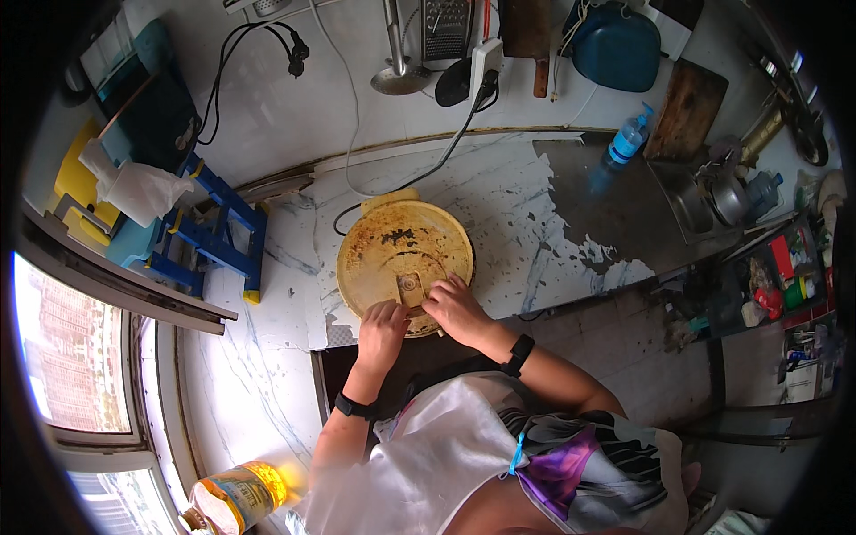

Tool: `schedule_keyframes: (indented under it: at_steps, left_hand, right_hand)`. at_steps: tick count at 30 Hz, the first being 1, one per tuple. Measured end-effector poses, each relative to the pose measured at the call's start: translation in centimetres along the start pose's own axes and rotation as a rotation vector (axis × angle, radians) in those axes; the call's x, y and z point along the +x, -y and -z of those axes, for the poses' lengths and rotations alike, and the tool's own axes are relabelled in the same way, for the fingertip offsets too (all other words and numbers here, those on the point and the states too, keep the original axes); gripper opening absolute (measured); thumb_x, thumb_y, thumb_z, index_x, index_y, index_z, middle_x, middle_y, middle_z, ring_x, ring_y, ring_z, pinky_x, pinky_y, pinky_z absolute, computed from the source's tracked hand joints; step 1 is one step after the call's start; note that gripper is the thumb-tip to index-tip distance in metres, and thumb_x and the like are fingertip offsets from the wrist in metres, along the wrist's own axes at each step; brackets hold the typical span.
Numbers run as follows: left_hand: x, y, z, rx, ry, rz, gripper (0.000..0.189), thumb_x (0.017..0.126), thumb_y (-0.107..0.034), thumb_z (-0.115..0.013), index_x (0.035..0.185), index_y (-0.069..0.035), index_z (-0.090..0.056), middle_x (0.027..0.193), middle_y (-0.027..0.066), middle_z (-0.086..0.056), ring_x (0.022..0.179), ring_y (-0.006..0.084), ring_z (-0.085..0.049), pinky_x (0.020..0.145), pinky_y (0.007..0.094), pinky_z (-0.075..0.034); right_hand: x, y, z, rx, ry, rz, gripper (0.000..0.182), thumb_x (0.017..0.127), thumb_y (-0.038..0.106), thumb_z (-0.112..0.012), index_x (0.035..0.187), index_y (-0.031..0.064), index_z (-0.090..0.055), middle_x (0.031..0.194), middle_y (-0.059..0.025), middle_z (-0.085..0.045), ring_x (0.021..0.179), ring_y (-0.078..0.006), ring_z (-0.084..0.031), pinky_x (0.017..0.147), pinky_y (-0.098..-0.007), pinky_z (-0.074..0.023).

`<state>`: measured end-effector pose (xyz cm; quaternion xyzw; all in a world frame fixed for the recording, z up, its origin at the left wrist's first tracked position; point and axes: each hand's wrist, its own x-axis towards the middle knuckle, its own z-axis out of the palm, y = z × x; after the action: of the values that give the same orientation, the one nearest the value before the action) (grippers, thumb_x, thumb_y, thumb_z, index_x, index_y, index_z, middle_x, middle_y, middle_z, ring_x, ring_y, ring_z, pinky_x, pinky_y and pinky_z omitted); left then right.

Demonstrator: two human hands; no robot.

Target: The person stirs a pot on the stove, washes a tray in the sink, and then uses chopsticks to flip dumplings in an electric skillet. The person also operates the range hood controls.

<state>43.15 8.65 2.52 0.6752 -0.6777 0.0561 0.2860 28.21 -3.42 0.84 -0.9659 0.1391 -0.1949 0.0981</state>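
Note:
A round yellow electric griddle (381, 247), stained brown and chipped, sits near the front edge of the counter with its lid down. A recessed square latch or handle area (410, 289) shows on the near part of the lid. My left hand (383, 332) is at the griddle's front rim, fingers curled over the edge; whether they grip it is hidden. Just right of the latch, my right hand (456, 309) rests its bent fingers on the lid. What the thumbs do underneath cannot be seen. Each wrist wears a black band.
A power cord (441, 160) runs from the griddle to a wall socket strip (485, 60). Blue step stools (221, 227) stand left. A pump bottle (625, 144) stands near the sink (689, 200). An oil bottle (241, 495) is at lower left. The worktop (508, 187) has peeling marble-pattern film.

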Motion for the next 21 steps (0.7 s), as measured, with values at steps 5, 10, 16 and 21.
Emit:
schedule_keyframes:
  at_steps: [5,10,16,21]
  left_hand:
    - [-0.52,0.57,-0.15,0.017,0.071,0.053,0.023,0.070,-0.007,-0.069,0.091,-0.007,-0.062,0.093,0.0082,-0.063,0.093,0.0277,-0.060,0.085,0.0390,-0.047]
    - [-0.42,0.62,-0.23,0.041,0.051,0.020,0.022,0.070,-0.008,-0.069,0.091,-0.007,-0.062,0.093,0.0077,-0.062,0.093,0.0273,-0.060,0.085,0.0388,-0.047]
    - [-0.34,0.66,-0.48,0.091,0.108,-0.012,0.022,0.071,-0.010,-0.070,0.091,-0.007,-0.062,0.092,0.0079,-0.062,0.092,0.0272,-0.060,0.085,0.0389,-0.047]
    - [-0.44,0.64,-0.54,0.075,0.059,-0.011,0.021,0.073,-0.011,-0.069,0.092,-0.007,-0.062,0.093,0.0080,-0.063,0.092,0.0271,-0.060,0.085,0.0386,-0.047]
  right_hand:
    - [0.09,-0.07,-0.15,-0.017,-0.008,0.003,0.011,0.080,0.015,-0.056,0.080,0.0081,-0.064,0.088,-0.0057,-0.055,0.101,-0.0226,-0.051,0.102,-0.0452,-0.0335]
    - [0.16,-0.23,-0.69,-0.047,0.008,-0.001,0.011,0.079,0.015,-0.055,0.076,0.0084,-0.064,0.086,-0.0052,-0.055,0.102,-0.0223,-0.051,0.102,-0.0454,-0.0332]
    - [0.39,-0.32,-0.81,-0.054,0.029,0.010,0.010,0.079,0.015,-0.055,0.075,0.0086,-0.063,0.085,-0.0048,-0.055,0.102,-0.0223,-0.051,0.103,-0.0478,-0.0324]
    - [0.17,0.07,-0.80,-0.040,0.025,-0.014,0.010,0.080,0.015,-0.056,0.081,0.0085,-0.063,0.089,-0.0048,-0.057,0.106,-0.0226,-0.051,0.105,-0.0510,-0.0296]
